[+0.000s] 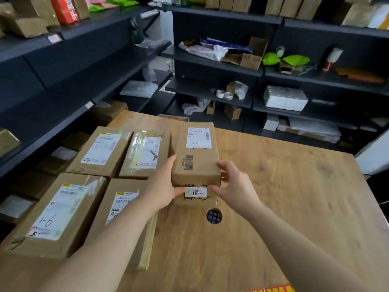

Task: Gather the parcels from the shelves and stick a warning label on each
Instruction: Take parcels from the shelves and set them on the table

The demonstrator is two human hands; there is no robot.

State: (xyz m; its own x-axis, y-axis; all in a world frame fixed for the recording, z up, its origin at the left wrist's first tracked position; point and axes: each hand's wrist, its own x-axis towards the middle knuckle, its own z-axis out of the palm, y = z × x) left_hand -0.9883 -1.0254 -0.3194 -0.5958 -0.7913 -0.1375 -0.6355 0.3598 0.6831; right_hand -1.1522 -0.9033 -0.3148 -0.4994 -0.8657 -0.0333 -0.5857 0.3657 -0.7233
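Gripping parcel [194, 163] sides; left fingers [180, 189], right fingers [212, 189] touching label [195, 192] ends.

Reaching forward on bare forearms, clasping the parcel [195, 165] between left grip [166, 183] and right grip [233, 182], with thumbs turned inward.

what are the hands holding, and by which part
The brown parcel, at its near end: left hand on its left side, right hand on its right.

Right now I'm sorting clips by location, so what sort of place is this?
Probably a parcel stockroom or pickup point: dark shelves hold bags, labelled parcels sit on the table, and the left hand and right hand hold a box bearing a sticker.
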